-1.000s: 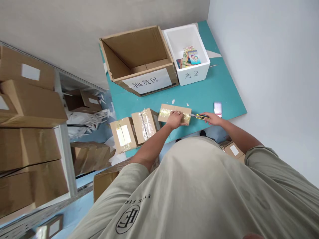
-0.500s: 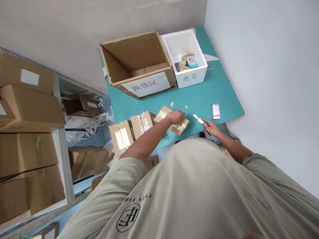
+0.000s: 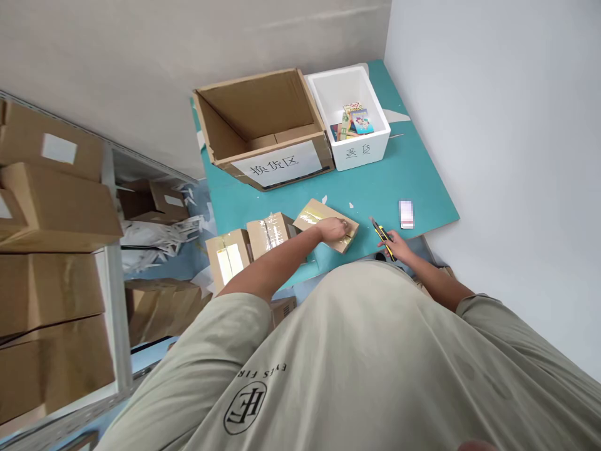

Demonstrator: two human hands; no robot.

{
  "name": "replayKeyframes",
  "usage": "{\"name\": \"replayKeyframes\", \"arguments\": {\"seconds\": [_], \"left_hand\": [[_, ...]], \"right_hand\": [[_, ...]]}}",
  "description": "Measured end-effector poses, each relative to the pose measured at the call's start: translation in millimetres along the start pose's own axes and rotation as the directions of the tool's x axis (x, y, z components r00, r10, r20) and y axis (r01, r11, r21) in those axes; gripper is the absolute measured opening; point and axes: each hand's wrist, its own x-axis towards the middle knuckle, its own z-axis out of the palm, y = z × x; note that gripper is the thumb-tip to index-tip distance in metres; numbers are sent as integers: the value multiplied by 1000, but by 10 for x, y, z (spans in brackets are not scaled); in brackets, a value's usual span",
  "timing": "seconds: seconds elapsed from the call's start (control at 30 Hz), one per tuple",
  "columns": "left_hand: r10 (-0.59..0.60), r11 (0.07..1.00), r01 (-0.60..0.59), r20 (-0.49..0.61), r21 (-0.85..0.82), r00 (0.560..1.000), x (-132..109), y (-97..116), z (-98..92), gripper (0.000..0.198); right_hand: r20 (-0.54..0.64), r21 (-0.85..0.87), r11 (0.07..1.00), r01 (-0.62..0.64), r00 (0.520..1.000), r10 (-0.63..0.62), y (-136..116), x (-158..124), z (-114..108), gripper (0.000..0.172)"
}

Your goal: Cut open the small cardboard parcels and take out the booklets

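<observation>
**Q:** What is under the left hand?
**A:** The left hand (image 3: pixel 332 230) lies palm-down across a small taped carton (image 3: pixel 311 214), fingers curved over its top; whether it clasps the carton cannot be told.

**Q:** And the right hand?
**A:** The right hand (image 3: pixel 398 246) is closed narrowly around a yellow-and-black utility knife (image 3: pixel 383 240).

**Q:** Where is the carton?
**A:** It lies flat on a teal board (image 3: pixel 413 188), just beside two taped cartons (image 3: pixel 270 233).

**Q:** What stands beyond?
**A:** An open cardboard carton (image 3: pixel 253 113) and a white foam box (image 3: pixel 366 153), side by side and touching.
</observation>
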Motion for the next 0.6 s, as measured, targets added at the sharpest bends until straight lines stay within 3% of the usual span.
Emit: {"name": "replayKeyframes", "arguments": {"seconds": [0.13,0.27,0.43,0.6], "left_hand": [[7,998,-5,-32,61,999,-3,73,-8,36],[-92,993,96,-52,66,994,52,114,-59,34],[-247,969,247,-2,-9,969,163,110,-139,31],[-246,969,247,21,-25,969,160,79,-155,31]], "right_hand": [[48,-364,921,136,991,-128,-69,14,2,39],[197,-699,631,338,938,-285,-164,-12,-48,53],[286,-841,392,373,921,-264,-272,-29,-62,58],[303,-891,257,375,911,-280,-412,-27,-63,61]]}}
